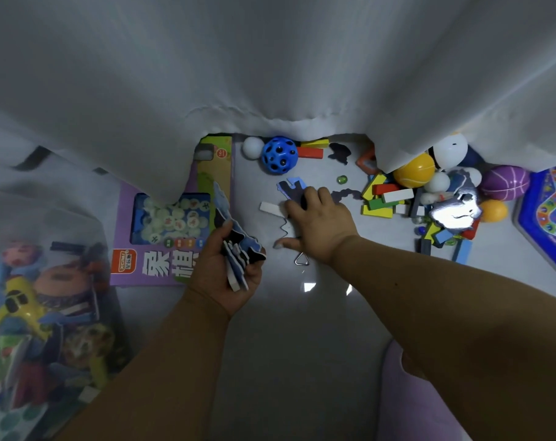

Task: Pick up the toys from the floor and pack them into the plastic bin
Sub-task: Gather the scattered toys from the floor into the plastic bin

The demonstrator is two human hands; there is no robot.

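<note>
We have our left hand (229, 275) clenched round a stack of flat foam puzzle pieces (238, 249), blue-faced with dark backs, held above the floor (289, 338). Our right hand (315, 218) lies on a dark foam piece (291, 187) on the floor, fingers bent over its edge, thumb spread out to the side; we judge it is just taking hold, not yet lifted.

These pieces look light, thin and bendy, so we would pinch each at an edge or slide a fingertip beneath it; lying flat on a smooth floor, they may be awkward to lift. The stack could fan out and slip if we loosen our grip.

The plastic bin (41, 329), already part full of toys, stands at far left, well apart from the right hand. Between lies a purple game box (149, 259). A white curtain (270, 74) hangs over the toys behind, half hiding a blue holed ball (279, 155). Wooden blocks (385, 198) and balls crowd the right, near a small metal triangle (302, 260).
</note>
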